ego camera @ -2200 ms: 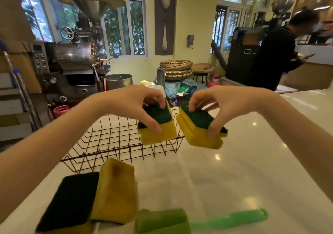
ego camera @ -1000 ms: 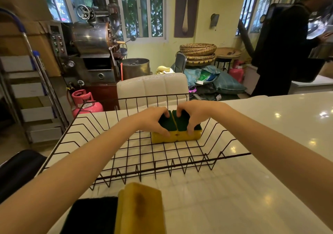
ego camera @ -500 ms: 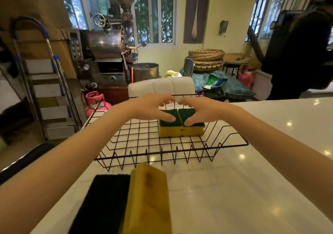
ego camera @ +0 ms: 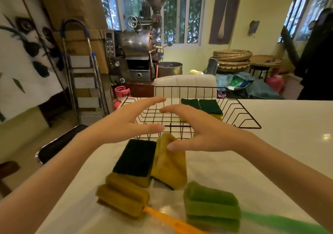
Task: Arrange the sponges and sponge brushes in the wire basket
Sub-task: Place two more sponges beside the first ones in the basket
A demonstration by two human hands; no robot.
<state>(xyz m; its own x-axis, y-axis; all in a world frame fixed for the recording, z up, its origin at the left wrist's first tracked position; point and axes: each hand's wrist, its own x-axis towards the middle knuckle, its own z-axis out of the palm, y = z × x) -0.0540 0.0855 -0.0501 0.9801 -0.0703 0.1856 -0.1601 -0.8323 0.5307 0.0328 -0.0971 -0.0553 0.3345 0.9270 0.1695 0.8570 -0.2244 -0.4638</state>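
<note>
Single head-worn wide-angle view, aimed forward and down. Close over the surface point(ego camera: 270, 143), wire basket point(ego camera: 239, 114) just ahead. No second view.

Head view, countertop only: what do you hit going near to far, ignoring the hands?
Green sponge brush and orange sponge brush nearest → two large sponges side by side → wire basket front rim → two small green-topped sponges inside, at its far right.
</note>
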